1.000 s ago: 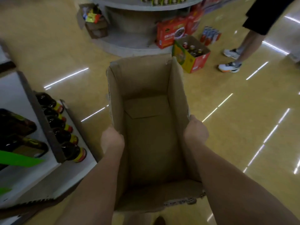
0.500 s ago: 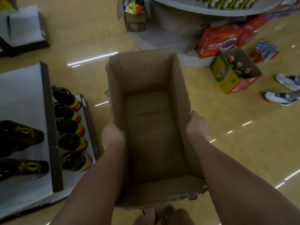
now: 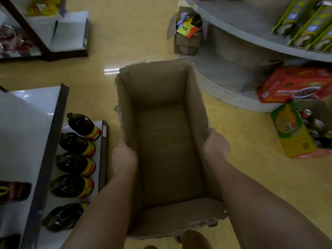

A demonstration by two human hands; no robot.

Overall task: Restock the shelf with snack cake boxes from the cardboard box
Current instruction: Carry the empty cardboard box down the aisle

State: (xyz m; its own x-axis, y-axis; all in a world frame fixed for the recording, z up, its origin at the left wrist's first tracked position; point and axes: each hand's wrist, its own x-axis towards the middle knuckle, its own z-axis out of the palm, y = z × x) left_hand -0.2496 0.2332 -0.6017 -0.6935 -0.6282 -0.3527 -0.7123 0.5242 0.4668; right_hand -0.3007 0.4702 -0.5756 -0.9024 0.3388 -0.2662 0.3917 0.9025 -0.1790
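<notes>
Currently, both hands are gripping the cardboard box [image 3: 161, 141] above the floor: left hand [image 3: 124, 158] on its left wall, right hand [image 3: 216, 146] on its right. Nothing is lying inside. Dark bottles [image 3: 75, 162] are standing nearby; their labels are unreadable.

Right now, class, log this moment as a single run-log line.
left hand: grips left wall | right hand: grips right wall | cardboard box: held up, empty inside | dark bottles: on low shelf, left

Both forearms are bare, with no sleeves, and the left hand [image 3: 124, 157] and right hand [image 3: 216, 146] are without gloves or rings
</notes>
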